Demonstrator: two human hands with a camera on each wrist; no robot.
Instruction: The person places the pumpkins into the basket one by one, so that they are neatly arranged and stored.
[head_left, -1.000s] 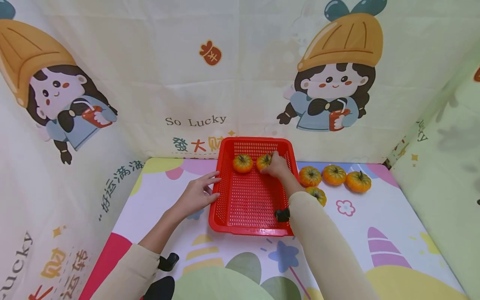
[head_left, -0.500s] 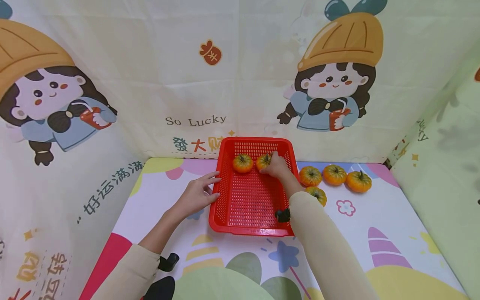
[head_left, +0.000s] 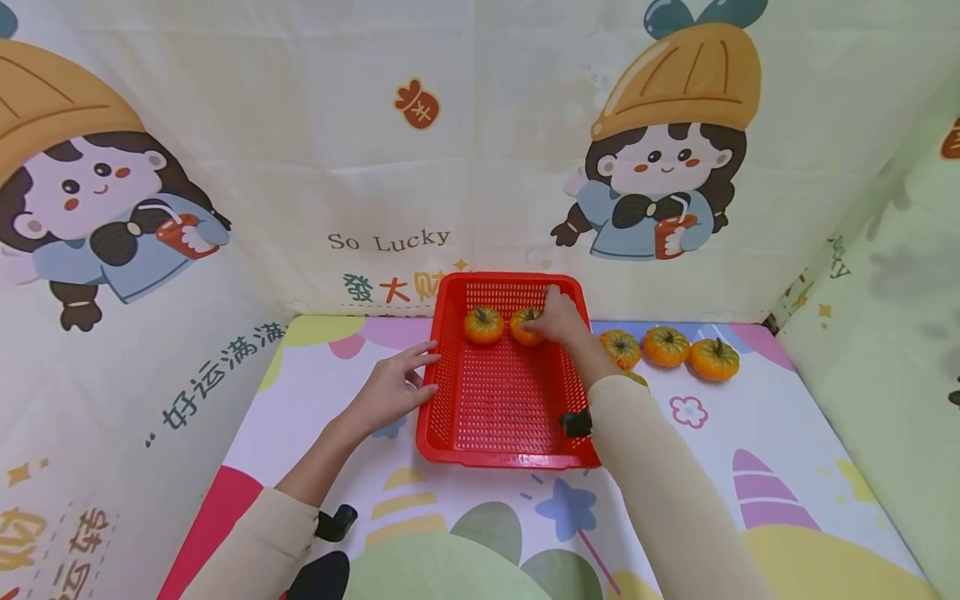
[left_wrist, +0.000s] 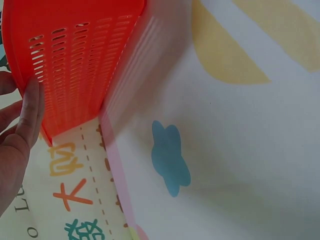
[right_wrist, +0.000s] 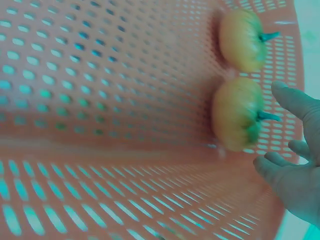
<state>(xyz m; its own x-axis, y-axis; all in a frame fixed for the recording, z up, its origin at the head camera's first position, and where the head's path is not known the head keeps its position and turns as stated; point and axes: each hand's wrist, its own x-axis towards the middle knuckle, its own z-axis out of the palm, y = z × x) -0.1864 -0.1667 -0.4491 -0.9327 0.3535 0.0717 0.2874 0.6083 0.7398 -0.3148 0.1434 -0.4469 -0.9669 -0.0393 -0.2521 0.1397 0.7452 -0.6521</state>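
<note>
A red slotted plastic basket [head_left: 510, 460] stands on the table, with two small orange pumpkins side by side at its far end: a left one [head_left: 483, 326] and a right one [head_left: 526, 327]. My right hand [head_left: 564, 317] is just above the right pumpkin. In the right wrist view the fingers are spread and stand apart from that pumpkin [right_wrist: 237, 114]. My left hand [head_left: 392, 390] rests loosely at the basket's left side; in the left wrist view its fingers [left_wrist: 30, 112] touch the basket's rim and outer wall.
Right of the basket several more pumpkins lie on the patterned table: one beside the rim [head_left: 620, 348], a middle one [head_left: 666, 346] and an outer one [head_left: 714, 359]. Another is mostly hidden behind the right sleeve [head_left: 660, 467]. A printed cloth wall [head_left: 510, 200] rises directly behind the basket.
My right hand has let go of the right pumpkin and risen slightly, its fingers spreading. That pumpkin stays in the basket. The left hand has kept its place at the basket's side.
</note>
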